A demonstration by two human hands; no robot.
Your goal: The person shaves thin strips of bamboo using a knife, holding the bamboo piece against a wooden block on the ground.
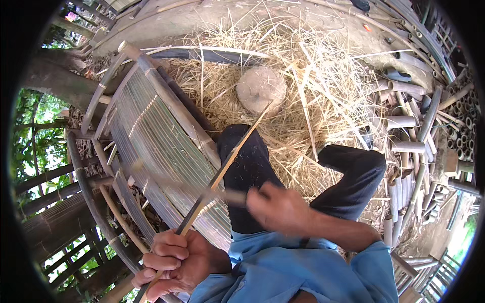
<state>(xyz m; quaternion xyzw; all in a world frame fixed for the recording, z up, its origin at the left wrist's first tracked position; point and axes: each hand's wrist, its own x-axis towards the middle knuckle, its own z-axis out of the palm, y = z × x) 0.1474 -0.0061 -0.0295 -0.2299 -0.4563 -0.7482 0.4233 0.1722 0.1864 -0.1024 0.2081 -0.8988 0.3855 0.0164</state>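
Note:
My left hand [179, 257] is closed around the lower end of a long bamboo strip [235, 154], dark on one side and pale yellow on the other. The strip slants up and away over my left thigh, and its far tip appears in front of a round wooden block [260, 91]. My right hand [278, 207], smeared by motion, grips the handle of a knife [233, 197]. Its blurred blade points left and crosses the strip a little beyond my left hand. Whether the blade touches the strip I cannot tell.
Pale bamboo shavings [328, 96] lie heaped around the block and between my legs. On the left is a slatted bamboo bench [166, 141]. Cut bamboo lengths [408, 147] are piled at the right, near a dark shoe [398, 75]. A bamboo fence borders the far left.

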